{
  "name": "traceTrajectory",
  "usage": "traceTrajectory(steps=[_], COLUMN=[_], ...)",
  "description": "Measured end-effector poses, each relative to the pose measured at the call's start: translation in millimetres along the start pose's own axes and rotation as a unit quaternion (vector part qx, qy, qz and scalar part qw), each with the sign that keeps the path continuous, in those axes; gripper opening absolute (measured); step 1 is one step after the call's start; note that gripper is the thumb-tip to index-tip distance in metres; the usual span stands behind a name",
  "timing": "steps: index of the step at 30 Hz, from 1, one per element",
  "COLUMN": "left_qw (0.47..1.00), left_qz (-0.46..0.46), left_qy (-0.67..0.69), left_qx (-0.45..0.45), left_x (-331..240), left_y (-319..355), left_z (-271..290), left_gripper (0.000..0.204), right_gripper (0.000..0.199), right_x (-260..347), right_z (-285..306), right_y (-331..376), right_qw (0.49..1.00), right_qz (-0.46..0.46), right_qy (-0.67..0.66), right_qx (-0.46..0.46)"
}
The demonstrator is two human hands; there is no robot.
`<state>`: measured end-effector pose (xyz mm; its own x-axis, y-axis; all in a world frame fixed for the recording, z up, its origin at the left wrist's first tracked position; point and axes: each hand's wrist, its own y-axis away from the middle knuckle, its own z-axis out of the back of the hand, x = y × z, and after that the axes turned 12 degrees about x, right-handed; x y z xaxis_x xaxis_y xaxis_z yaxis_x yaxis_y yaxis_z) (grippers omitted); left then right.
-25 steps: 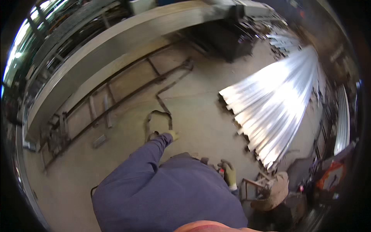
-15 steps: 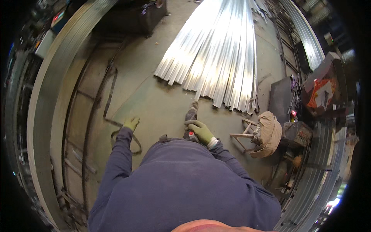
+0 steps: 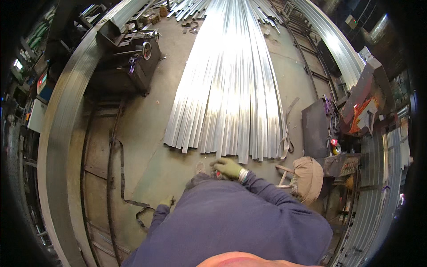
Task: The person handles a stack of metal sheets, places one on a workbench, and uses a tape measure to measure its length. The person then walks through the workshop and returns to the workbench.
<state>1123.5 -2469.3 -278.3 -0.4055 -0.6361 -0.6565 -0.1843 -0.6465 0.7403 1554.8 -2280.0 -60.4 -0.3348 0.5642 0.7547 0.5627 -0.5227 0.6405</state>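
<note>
Since half a second ago my view has swung, so the strips (image 3: 231,84) now run straight away from me instead of off to the right. Both gloved hands have shifted: I see my right hand (image 3: 227,167) just short of the strips' near ends, fingers curled around something small and red that I can't make out. Down by my left hand (image 3: 167,202), mostly hidden behind my sleeve, lies a strap (image 3: 119,178) on the floor; I can't tell whether that hand is closed. Right of my right hand sits a tan bag (image 3: 308,178).
</note>
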Motion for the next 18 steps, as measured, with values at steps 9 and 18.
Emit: traceTrajectory(steps=[9,18], left_qw=[0.986,0.989], left_qz=[0.108,0.094], left_qy=[0.121,0.109], left_qx=[-0.048,-0.046], left_x=[-79,-127], left_y=[-116,-147], left_z=[92,110], left_gripper=[0.037,0.041], right_gripper=[0.033,0.035], right_x=[30,73], right_z=[37,61], right_y=[-37,-56], right_qw=[0.991,0.989], right_qz=[0.090,0.077], right_qy=[-0.033,-0.079], right_qx=[-0.094,-0.100])
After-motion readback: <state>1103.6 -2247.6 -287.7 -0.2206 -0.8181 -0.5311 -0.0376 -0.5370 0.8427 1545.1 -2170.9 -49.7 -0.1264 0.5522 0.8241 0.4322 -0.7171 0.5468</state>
